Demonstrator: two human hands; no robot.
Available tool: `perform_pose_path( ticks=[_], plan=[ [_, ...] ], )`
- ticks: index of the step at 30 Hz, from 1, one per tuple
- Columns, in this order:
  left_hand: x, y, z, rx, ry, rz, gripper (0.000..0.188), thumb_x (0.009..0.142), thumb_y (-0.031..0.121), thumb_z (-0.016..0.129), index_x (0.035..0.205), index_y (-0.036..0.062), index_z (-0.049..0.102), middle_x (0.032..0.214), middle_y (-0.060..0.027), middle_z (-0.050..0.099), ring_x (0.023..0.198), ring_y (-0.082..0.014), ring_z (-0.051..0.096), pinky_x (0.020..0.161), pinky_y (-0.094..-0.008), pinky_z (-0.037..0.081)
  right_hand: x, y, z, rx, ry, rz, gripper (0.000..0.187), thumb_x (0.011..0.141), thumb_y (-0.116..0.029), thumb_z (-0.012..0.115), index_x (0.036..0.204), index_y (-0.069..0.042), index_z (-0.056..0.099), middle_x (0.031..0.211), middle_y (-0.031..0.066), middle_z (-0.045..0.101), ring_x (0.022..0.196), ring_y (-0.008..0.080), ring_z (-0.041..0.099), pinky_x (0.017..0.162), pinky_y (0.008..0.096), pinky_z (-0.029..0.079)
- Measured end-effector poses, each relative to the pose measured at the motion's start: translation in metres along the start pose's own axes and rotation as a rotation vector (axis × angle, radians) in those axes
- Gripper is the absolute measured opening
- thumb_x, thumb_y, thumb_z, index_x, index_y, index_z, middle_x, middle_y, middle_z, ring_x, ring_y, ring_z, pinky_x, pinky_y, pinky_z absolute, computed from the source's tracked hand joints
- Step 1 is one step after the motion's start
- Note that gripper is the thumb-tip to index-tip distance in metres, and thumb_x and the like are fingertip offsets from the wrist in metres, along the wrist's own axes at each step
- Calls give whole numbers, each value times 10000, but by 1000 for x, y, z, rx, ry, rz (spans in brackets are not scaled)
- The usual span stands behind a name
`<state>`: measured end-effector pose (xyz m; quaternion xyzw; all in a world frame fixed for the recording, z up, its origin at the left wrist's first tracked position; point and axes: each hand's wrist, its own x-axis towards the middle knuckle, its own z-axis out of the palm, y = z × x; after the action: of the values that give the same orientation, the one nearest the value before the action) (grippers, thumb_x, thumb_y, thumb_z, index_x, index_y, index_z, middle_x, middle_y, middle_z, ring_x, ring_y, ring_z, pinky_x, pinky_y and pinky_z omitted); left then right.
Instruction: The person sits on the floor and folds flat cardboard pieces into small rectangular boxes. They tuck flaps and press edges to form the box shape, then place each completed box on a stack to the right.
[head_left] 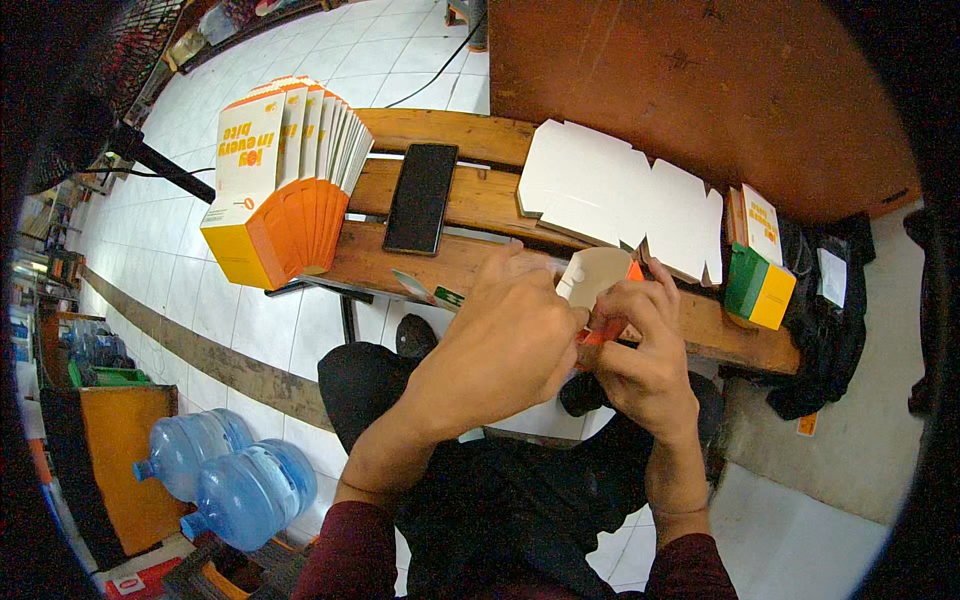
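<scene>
A small paperboard carton, pale inside with orange outside, is held up over my lap in front of the bench. My right hand pinches its orange side, with the fingers bent around the edge. My left hand is closed at the carton's near left side. Its fingertips are partly hidden behind the back of the hand, and its far edge is slightly blurred. Just beyond the carton, flat white carton blanks lie stacked on the wooden bench.
A fanned row of orange, white and yellow boxes stands at the bench's left. A black phone lies beside it. Green and yellow boxes sit at the right end. Blue water jugs lie on the floor at left; a brown panel stands behind.
</scene>
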<state>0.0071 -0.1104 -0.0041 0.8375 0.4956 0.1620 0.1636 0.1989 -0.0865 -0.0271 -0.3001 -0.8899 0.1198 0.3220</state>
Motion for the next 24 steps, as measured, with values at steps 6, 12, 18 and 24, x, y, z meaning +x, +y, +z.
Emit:
perform_pose_path(
  ticks=[6, 12, 18, 24],
  plan=[
    [-1, 7, 4, -53, 60, -26, 577, 824, 129, 596, 1364, -21, 459, 1173, -241, 603, 1166, -395, 530, 1076, -535, 318, -1, 3, -6, 73, -175, 87, 258, 642, -13, 747, 866, -92, 647, 936, 59, 606, 950, 259, 606, 1127, 576, 210],
    [-2, 7, 4, -44, 50, -16, 574, 846, 269, 659, 1339, 23, 494, 1220, -222, 601, 1196, -380, 530, 1113, -529, 288, -16, 22, -6, 228, -252, 350, 271, 812, -77, 605, 1076, -60, 547, 910, 95, 614, 927, 315, 606, 1124, 535, 232],
    [-2, -33, -26, -389, 56, -192, 266, 756, 137, 778, 984, 32, 688, 882, -110, 701, 768, -215, 679, 754, -330, 535, -14, 48, -35, 435, 94, 470, 186, 834, -3, 537, 1015, -5, 579, 1017, 142, 614, 994, 239, 585, 943, 333, 440],
    [9, -19, 4, -629, 251, 12, 200, 803, 112, 743, 978, 30, 694, 835, -121, 677, 733, -253, 652, 680, -336, 497, -6, 20, -17, 0, 247, 171, 325, 828, -73, 669, 1144, -8, 628, 1197, 157, 628, 1227, 322, 535, 1113, 441, 323]
  ],
)
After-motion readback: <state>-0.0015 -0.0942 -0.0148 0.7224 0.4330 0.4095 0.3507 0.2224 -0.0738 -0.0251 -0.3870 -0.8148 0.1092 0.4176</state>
